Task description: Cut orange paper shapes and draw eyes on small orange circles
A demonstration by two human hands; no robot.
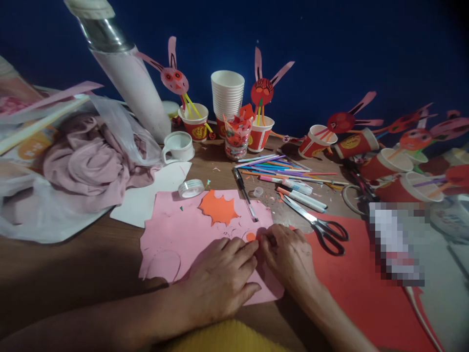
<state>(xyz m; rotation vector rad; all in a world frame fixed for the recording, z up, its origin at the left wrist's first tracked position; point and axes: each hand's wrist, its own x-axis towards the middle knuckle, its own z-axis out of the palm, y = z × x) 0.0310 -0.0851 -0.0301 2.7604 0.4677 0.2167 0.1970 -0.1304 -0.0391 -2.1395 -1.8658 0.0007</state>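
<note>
My left hand [227,276] lies flat on a pink paper sheet [164,220], its fingers stretched toward a small orange paper disc [250,237]. Just right of the disc, my right hand [287,249] is closed, with thumb and fingers pressed together. Whatever it pinches is hidden from me. Pencil outlines show on the pink sheet near the disc and at the lower left. A jagged orange paper scrap [219,208] rests on the sheet's upper part. Beside it a black pen [245,193] reaches over the sheet's edge. Black-handled scissors [318,222] lie right of my right hand, blades apart.
Red paper [340,278] spreads at the right. Behind are tape [191,188], markers [302,198], coloured sticks [274,164], a white mug [178,146], stacked paper cups [227,95] and several cups with paper rabbit heads [261,91]. A tall bottle [128,78] and plastic bags [73,215] stand left.
</note>
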